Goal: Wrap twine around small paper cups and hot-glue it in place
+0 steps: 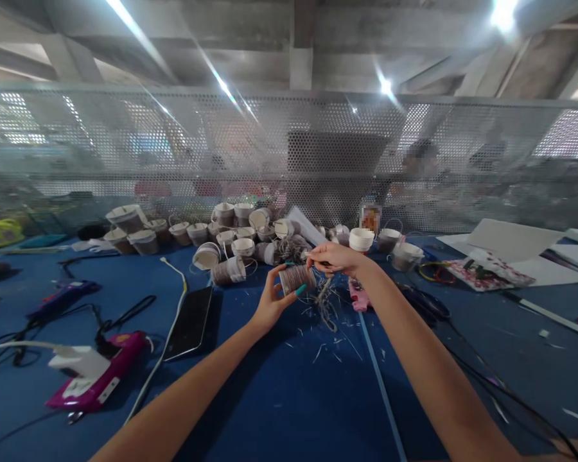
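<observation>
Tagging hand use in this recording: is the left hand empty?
No: the left hand is holding a cord-wrapped cup.

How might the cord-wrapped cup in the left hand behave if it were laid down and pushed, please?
The cord-wrapped cup would probably roll, since its side is round. It is likely light for its size, as the left hand merely pinches it. Its ridged surface may make it less slippery.

Detail at the fingertips (309,256) of the right hand (337,258) is too small to resolve. The left hand (270,301) partly hides the wrapped cup (296,278). Both forearms (192,385) are cropped below, the yellow item (0,234) at left. A person (419,160) behind the perforated screen (250,147) appears blurred.
</observation>
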{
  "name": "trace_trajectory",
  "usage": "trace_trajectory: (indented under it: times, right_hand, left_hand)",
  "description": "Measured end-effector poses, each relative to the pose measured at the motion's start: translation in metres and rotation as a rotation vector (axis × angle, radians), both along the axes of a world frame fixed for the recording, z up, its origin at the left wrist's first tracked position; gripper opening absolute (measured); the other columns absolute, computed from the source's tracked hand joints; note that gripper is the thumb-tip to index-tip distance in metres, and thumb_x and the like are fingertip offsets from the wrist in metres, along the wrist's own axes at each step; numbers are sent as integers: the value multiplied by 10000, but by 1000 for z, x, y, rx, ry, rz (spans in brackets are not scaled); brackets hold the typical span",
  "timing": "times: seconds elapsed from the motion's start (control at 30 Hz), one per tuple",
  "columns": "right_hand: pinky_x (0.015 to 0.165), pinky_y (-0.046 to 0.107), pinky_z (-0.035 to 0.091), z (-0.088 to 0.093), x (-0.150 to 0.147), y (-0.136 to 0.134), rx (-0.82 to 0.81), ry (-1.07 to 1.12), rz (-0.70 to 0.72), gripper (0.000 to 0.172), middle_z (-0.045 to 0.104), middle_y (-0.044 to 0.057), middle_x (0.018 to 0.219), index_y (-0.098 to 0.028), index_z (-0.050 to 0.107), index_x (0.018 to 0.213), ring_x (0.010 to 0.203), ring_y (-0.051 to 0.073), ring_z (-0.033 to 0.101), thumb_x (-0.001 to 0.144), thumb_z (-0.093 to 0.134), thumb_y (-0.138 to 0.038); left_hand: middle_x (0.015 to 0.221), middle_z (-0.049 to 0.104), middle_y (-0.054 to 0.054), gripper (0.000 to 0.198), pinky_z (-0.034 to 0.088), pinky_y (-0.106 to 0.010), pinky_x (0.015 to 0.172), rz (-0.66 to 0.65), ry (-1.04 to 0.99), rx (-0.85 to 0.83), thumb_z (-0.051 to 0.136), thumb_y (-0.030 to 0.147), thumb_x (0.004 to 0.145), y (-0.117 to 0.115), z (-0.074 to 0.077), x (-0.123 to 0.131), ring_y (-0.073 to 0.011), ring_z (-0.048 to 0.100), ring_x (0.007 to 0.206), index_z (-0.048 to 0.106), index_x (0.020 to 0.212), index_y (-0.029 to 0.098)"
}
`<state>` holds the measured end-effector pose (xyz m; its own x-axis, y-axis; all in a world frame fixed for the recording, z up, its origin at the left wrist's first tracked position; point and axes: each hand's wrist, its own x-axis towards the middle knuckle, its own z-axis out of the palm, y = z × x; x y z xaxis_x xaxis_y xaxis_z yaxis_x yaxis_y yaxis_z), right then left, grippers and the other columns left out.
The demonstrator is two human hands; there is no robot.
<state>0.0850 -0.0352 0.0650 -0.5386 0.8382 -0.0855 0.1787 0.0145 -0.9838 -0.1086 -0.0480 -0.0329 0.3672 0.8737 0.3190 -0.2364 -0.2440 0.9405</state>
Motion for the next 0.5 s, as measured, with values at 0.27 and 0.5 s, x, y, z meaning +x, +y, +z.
trace_trajectory:
  times: [0.27, 0.5]
  right_hand:
    - [347, 146, 307, 5, -2, -5, -3, 54, 99, 301, 402, -92, 336, -107, 571, 708, 256, 9, 190, 900, 392, -253]
    - [322, 133, 237, 5, -1, -5, 21, 71, 162, 302, 448, -73, 363, -97, 585, 733, 244, -9, 219, 905, 396, -258]
  left_hand:
    - [1157, 442, -29, 562, 516, -282, 726, 26, -36, -32, 701, 261, 638, -1, 2, 3, -139, 560, 868, 390, 1105, 267]
    - [1151, 416, -48, 542, 540, -289, 646, 39, -28, -94, 693, 293, 638, 1, -1, 5, -122, 556, 792, 367, 1069, 245]
